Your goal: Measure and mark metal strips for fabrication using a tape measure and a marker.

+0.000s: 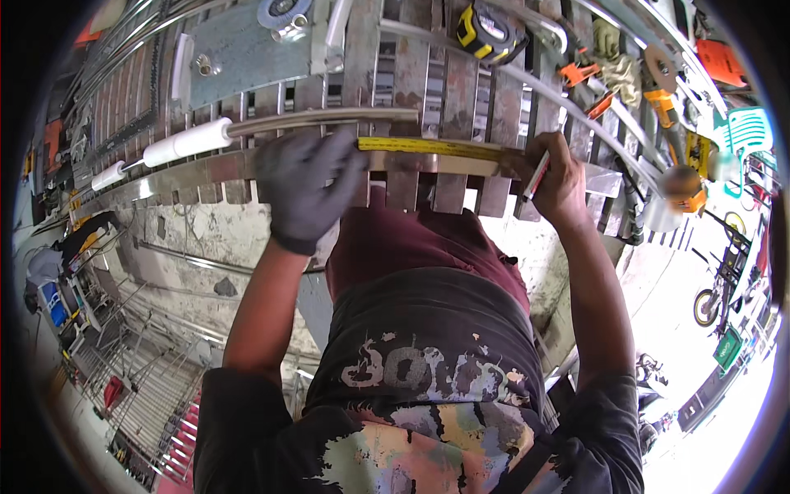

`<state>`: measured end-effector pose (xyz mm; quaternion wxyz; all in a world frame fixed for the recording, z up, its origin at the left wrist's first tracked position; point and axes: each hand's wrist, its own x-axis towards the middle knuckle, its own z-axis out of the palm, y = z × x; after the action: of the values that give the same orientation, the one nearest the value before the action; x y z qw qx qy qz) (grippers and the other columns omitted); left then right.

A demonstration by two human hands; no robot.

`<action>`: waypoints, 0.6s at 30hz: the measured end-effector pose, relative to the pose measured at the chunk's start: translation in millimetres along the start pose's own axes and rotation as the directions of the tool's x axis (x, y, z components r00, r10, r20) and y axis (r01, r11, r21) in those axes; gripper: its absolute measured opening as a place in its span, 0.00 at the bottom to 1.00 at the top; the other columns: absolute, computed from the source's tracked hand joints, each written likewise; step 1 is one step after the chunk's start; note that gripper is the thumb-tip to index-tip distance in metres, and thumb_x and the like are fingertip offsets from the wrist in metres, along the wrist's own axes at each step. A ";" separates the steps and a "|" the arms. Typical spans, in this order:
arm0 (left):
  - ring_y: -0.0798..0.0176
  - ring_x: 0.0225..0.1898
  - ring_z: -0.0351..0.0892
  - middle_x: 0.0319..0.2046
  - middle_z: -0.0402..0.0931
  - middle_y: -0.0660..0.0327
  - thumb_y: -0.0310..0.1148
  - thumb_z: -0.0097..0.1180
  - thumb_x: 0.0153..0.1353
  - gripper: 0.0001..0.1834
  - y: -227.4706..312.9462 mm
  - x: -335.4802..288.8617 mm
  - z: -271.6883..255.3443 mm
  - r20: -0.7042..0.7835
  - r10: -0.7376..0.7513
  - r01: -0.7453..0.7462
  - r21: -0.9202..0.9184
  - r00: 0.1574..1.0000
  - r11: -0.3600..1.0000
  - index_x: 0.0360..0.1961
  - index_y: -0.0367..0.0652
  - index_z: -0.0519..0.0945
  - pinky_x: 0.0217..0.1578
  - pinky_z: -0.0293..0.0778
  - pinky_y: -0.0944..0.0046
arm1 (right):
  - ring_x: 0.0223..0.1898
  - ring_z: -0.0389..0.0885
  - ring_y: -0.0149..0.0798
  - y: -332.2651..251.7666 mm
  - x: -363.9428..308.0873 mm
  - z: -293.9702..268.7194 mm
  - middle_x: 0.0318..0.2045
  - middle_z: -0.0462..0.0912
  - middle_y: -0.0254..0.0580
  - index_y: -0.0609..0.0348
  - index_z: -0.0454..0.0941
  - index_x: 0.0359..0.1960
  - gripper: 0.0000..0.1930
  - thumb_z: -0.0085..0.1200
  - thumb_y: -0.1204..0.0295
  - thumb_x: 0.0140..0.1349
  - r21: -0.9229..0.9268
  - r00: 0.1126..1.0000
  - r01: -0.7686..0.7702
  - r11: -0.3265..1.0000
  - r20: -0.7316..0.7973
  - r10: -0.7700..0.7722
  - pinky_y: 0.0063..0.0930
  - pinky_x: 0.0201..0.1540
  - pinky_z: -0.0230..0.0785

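Observation:
My left hand point(309, 185), in a dark grey glove, is closed at one end of a yellow measuring tape strip point(428, 147). The strip runs level between my hands, along a flat metal bar point(132, 191) at the bench's near edge. Bare, my right hand point(563, 177) has its fingers closed around a slim red-and-white pen point(536, 175). Its fingertips meet the strip's right end and hide it. What lies under the gloved fingers is hidden too.
The slatted metal bench point(395, 185) carries a grey metal plate point(247, 66), a white roll point(188, 143) on a rod, and a yellow-black tape measure point(490, 33). Orange clamps point(579, 74) and an angle grinder point(685, 185) are at the right. A wire rack point(140, 354) stands lower left.

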<state>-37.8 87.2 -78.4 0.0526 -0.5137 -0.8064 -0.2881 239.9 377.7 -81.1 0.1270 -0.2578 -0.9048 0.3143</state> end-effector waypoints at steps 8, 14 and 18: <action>0.51 0.51 0.83 0.48 0.88 0.67 0.48 0.77 0.62 0.20 40.7 33.3 66.2 0.197 0.076 -0.056 -0.110 0.977 0.992 0.54 0.59 0.94 0.58 0.74 0.43 | 0.31 0.88 0.50 11.3 2.0 29.5 0.29 0.84 0.40 0.56 0.77 0.43 0.23 0.84 0.69 0.57 0.022 0.985 0.096 0.995 -0.145 -0.092 0.43 0.35 0.80; 0.50 0.47 0.84 0.39 0.88 0.65 0.48 0.77 0.61 0.16 38.2 39.1 66.1 0.234 0.023 0.016 -0.160 0.972 0.987 0.47 0.55 0.96 0.52 0.76 0.43 | 0.28 0.84 0.46 13.9 -4.3 38.8 0.31 0.84 0.38 0.55 0.76 0.46 0.25 0.84 0.74 0.56 -0.032 0.943 0.234 0.972 -0.238 -0.235 0.39 0.33 0.76; 0.52 0.43 0.83 0.33 0.85 0.67 0.48 0.77 0.61 0.14 36.6 36.8 71.1 0.225 0.018 0.018 -0.157 0.974 0.988 0.43 0.56 0.96 0.49 0.73 0.44 | 0.30 0.84 0.45 17.3 -5.1 44.3 0.32 0.85 0.40 0.56 0.72 0.47 0.29 0.85 0.76 0.55 -0.041 0.911 0.309 0.950 -0.273 -0.308 0.38 0.33 0.75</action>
<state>-8.5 164.6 -108.3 -0.0802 -0.5459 -0.7817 -0.2906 233.6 364.2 -126.5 0.3004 -0.1530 -0.9069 0.2528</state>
